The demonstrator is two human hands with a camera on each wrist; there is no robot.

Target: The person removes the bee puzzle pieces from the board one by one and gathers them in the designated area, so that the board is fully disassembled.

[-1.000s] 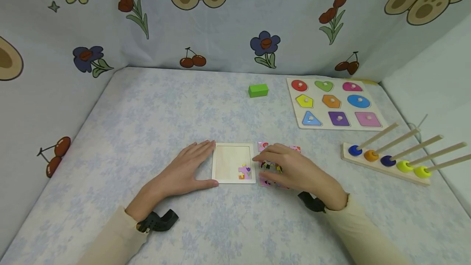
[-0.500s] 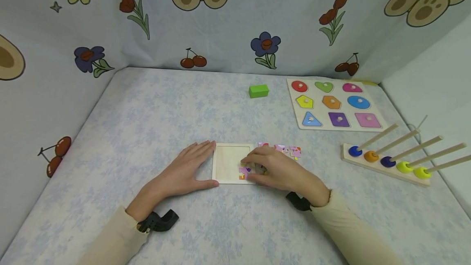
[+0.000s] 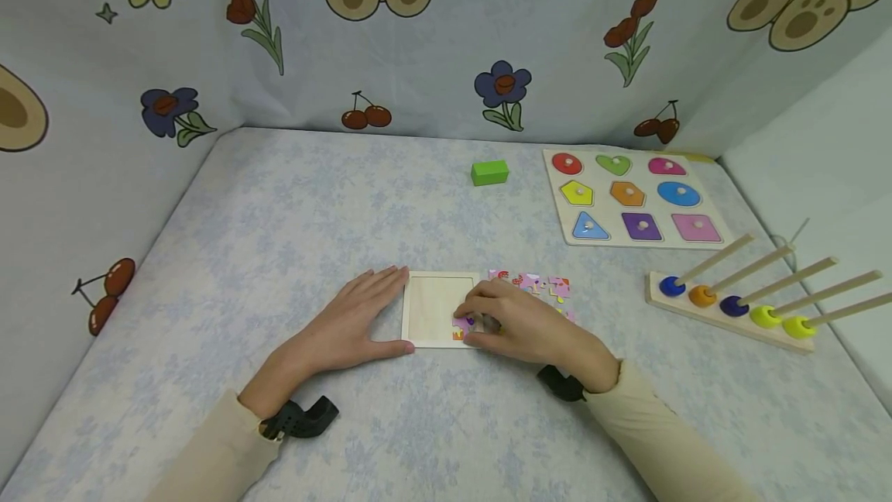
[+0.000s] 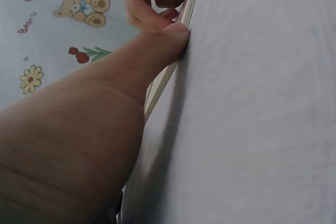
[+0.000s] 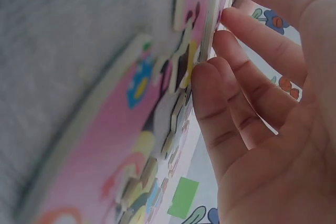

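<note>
A square wooden puzzle tray (image 3: 428, 300) lies in the middle of the table. Its left side is flanked by my left hand (image 3: 355, 324), fingers straight and thumb (image 4: 173, 31) against the near corner. My right hand (image 3: 530, 324) is over the tray's right side, thumb and index finger pinching at a pink puzzle piece (image 3: 458, 329) in the lower right corner. The fingers hide much of it. In the right wrist view the fingertips reach over the tray's edge, and loose puzzle pieces (image 5: 113, 135) lie just beside it.
More pink pieces (image 3: 559, 287) lie right of the tray, partly under my right hand. A green block (image 3: 490, 173) stands farther back. At the right are a knobbed shape board (image 3: 606, 225) and a peg stand (image 3: 725, 314) with coloured rings. A printed cloth (image 3: 425, 60) hangs behind the table.
My right hand has moved left from the loose pieces onto the tray's right side, uncovering several pieces behind it, and has shifted only slightly since. My left hand has stayed in place.
</note>
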